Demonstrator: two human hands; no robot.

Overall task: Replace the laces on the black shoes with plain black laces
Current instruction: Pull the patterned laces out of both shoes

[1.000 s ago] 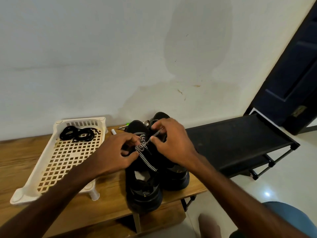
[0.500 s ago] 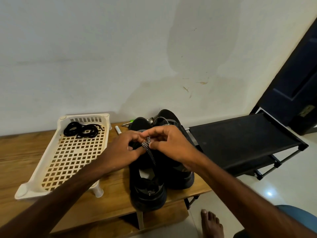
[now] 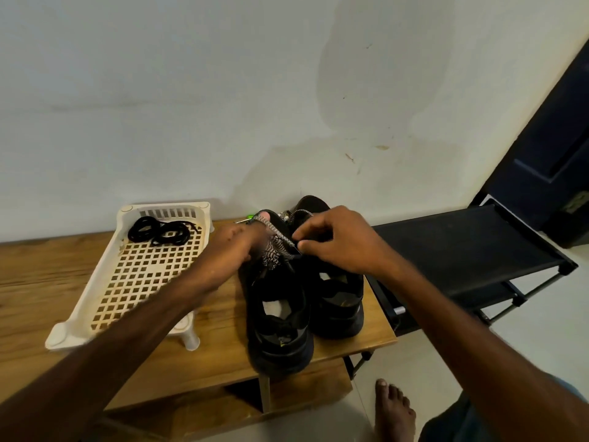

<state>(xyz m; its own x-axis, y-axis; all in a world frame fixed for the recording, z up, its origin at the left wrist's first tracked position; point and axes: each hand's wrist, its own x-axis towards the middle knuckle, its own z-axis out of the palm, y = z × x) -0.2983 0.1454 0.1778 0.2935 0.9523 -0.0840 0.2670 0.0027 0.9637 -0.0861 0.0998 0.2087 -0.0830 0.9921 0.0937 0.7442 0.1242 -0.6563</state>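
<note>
Two black shoes stand side by side on the wooden table (image 3: 38, 282), heels toward me: the left shoe (image 3: 280, 323) and the right shoe (image 3: 341, 301). A black-and-white speckled lace (image 3: 275, 248) is bunched over the left shoe's tongue. My left hand (image 3: 229, 250) pinches that lace from the left, slightly blurred. My right hand (image 3: 338, 240) grips the same lace from the right, fingers curled. Coiled plain black laces (image 3: 162, 232) lie at the far end of a cream plastic tray (image 3: 105, 282).
A black fabric shoe rack (image 3: 462, 250) stands right of the table, lower down. A dark door (image 3: 554, 148) is at far right. A green-tipped object (image 3: 250, 216) lies behind the shoes by the wall. My bare foot (image 3: 393, 409) rests on the floor.
The view has shifted slightly. My hands have spread a little apart, pulling the speckled lace looser over the left shoe's tongue; my left hand moved left and is blurred.
</note>
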